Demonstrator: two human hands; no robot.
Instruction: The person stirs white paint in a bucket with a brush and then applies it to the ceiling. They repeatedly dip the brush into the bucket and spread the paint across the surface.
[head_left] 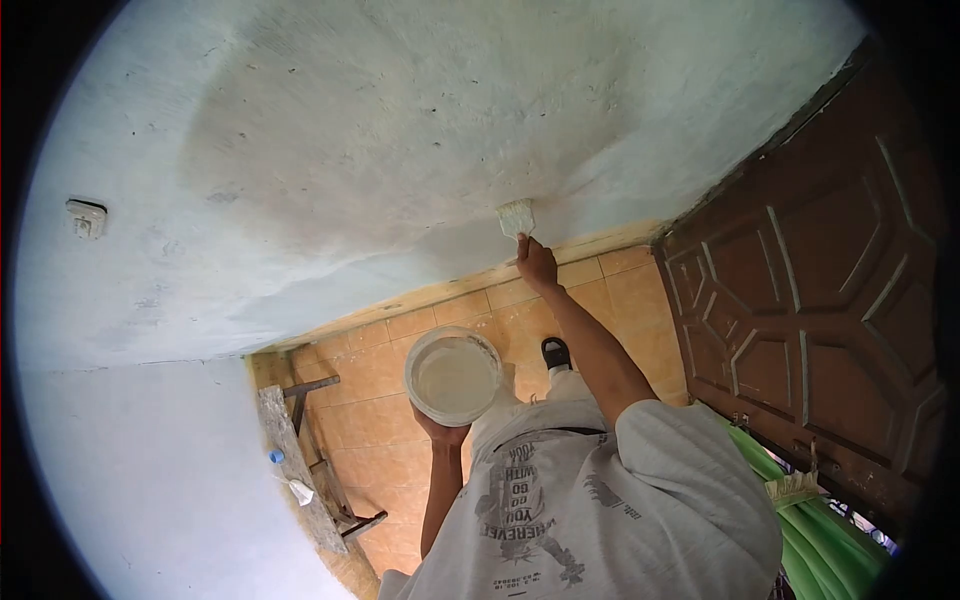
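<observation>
My right hand (537, 264) is closed round the handle of a wide brush (516, 217), whose bristles lie against the lower part of the wall (400, 140). A large greyish, damp-looking patch spreads over the wall above the brush. My left hand (440, 428) holds a round white bucket (453, 376) from below and the near side. Pale liquid shows inside the bucket, which is to the left of my body and apart from the brush.
A brown panelled door (800, 290) stands at the right, with a green curtain (820, 540) below it. At the left are a wooden bench (300, 465) and a wall switch or socket (87, 218). Orange tiles (360, 400) cover the floor.
</observation>
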